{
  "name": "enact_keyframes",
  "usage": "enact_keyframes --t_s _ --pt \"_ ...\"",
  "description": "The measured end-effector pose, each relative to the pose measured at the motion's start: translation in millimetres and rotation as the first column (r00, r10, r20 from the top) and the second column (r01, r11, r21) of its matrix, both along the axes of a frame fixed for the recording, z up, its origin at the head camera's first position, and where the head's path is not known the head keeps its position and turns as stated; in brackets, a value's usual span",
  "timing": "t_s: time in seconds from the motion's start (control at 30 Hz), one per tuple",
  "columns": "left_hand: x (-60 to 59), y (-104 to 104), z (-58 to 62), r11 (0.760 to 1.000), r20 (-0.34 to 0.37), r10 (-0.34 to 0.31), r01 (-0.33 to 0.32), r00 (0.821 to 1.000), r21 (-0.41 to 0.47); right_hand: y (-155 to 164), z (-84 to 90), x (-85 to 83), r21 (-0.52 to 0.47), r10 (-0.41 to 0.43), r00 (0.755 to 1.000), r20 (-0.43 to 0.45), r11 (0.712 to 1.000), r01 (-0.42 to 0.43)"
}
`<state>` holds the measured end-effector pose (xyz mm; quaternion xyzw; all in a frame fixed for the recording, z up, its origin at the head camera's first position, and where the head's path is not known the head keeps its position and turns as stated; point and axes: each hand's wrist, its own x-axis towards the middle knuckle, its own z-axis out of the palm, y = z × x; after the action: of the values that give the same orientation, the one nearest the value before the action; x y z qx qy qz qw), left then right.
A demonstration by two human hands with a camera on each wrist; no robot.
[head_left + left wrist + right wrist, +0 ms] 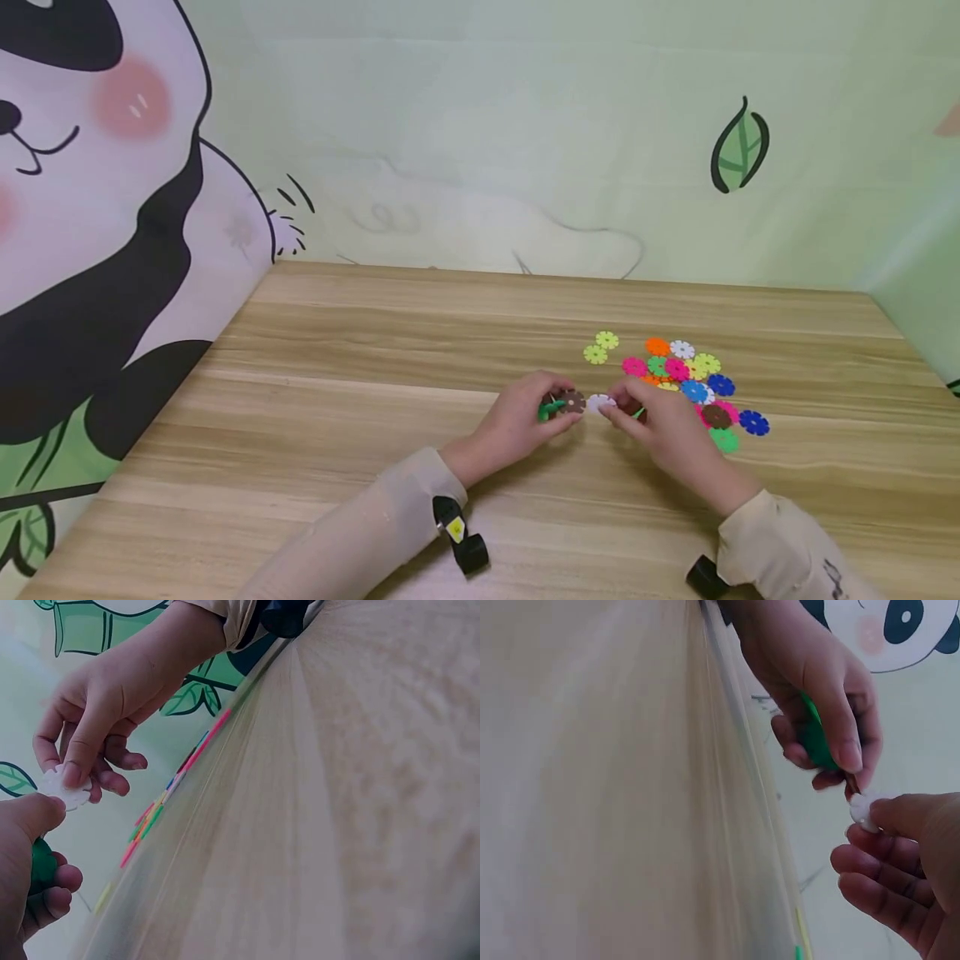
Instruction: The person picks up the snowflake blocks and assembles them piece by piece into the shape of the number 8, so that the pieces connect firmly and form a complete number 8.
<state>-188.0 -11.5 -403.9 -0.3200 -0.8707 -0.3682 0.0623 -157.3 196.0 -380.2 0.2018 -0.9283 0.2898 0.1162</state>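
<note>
While both hands worked just above the wooden table [375, 358], the left hand [517, 421] gripped a joined green and brown disc assembly [562, 405], fingers curled around it. The right hand [663, 425] pinched a white disc [597, 403] between thumb and fingertips, holding it against the brown edge of the assembly. A pile of loose coloured discs [686, 379] lay on the table just beyond the right hand.
</note>
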Motion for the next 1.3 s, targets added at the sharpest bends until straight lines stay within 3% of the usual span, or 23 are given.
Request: enact_keyframes --t_s 0.23,0.43,0.77,1.03,1.23,1.3 --pt "0.7 1 0.7 1.000 0.045 0.007 -0.008 0.999 0.030 -5 -3.0 5.0 0.012 -0.025 0.997 -0.077 1.000 0.026" --pt "2.3 3 0.2 0.997 0.086 0.025 -0.031 0.996 0.068 -12 -5.1 10.0 -0.018 -0.031 0.997 -0.071 0.999 0.029" --pt "10.7 7 6.0 0.996 0.042 0.080 -0.081 0.996 0.036 -22 -16.5 13.3 -0.174 -0.044 0.997 -0.067 0.984 0.032" --pt "11.7 10 8.3 0.994 0.104 0.101 -0.103 0.989 0.019 -18 -17.2 5.4 -0.218 -0.048 0.998 0.037 0.974 0.055" --pt "6.6 5 11.6 0.998 0.135 0.044 -0.050 0.990 0.041 -12 -15.5 -0.3 -0.229 0.003 0.994 0.109 0.973 0.023" --pt "5.0 4 12.2 0.999 0.116 0.016 -0.020 0.993 0.033 -11 -16.0 -1.6 -0.217 0.027 0.993 0.116 0.976 -0.001"
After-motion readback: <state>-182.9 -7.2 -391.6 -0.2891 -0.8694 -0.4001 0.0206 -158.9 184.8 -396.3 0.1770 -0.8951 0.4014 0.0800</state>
